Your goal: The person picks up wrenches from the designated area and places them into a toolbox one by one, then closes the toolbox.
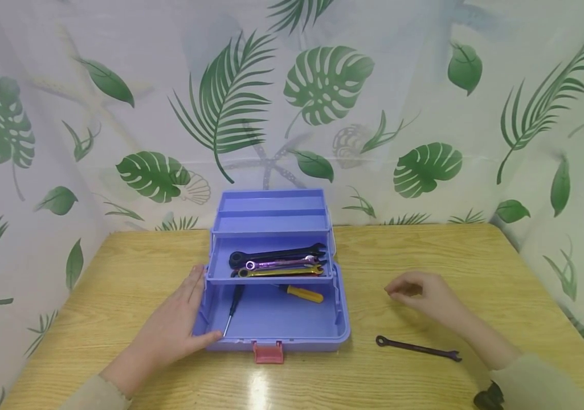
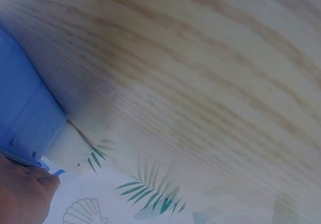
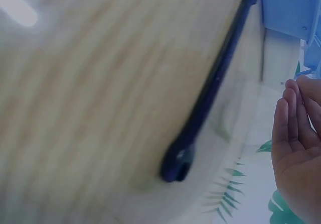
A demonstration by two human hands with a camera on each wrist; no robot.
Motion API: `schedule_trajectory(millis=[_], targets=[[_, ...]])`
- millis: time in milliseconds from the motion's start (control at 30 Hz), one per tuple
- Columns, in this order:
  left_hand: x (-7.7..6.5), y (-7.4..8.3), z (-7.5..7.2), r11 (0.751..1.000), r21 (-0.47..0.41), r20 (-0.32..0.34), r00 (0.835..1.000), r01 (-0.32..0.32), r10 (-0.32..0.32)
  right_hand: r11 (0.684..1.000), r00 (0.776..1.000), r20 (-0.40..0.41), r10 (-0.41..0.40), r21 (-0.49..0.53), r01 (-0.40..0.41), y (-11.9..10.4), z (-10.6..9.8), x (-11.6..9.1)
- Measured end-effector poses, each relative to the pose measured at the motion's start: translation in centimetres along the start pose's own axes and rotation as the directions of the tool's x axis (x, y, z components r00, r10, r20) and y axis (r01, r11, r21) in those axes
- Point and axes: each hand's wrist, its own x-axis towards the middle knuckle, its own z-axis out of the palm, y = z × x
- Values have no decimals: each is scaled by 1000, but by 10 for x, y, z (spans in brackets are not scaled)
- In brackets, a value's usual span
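A periwinkle-blue toolbox (image 1: 199, 324) stands unfolded on the table, its trays raised in tiers. My left hand (image 1: 176, 322) rests along its left side, fingers straight, thumb at the front rim. In the middle tray lie a black wrench (image 1: 276, 254), a purple wrench (image 1: 276, 264) and a gold wrench (image 1: 276, 273). Down in the base are a black-handled screwdriver (image 1: 236, 299) and a yellow-handled screwdriver (image 1: 304, 294). My right hand (image 1: 427, 296), fingers loosely bent and holding nothing, hovers right of the box. Nearer the front, a dark purple wrench (image 1: 417, 347) lies on the table.
A pink latch (image 1: 268, 352) hangs down from the toolbox front. The wooden table (image 1: 133, 273) reaches back to a leaf-patterned curtain (image 1: 250, 114), which also runs along both sides. The top tray (image 1: 272, 205) stands closest to that curtain.
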Motion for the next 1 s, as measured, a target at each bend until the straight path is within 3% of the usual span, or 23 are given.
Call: schedule_trajectory(millis=[333, 567, 1000], targets=[[0, 0, -2, 1000, -3, 5, 1000, -2, 2, 1000, 1000, 13, 23, -5, -23, 9, 2, -13], [0, 0, -2, 1000, 3, 9, 1000, 1, -1, 996, 994, 58, 93, -13, -93, 17, 3, -27], [0, -1, -1, 1000, 7, 1, 1000, -5, 5, 996, 995, 36, 91, 19, -92, 27, 3, -49]])
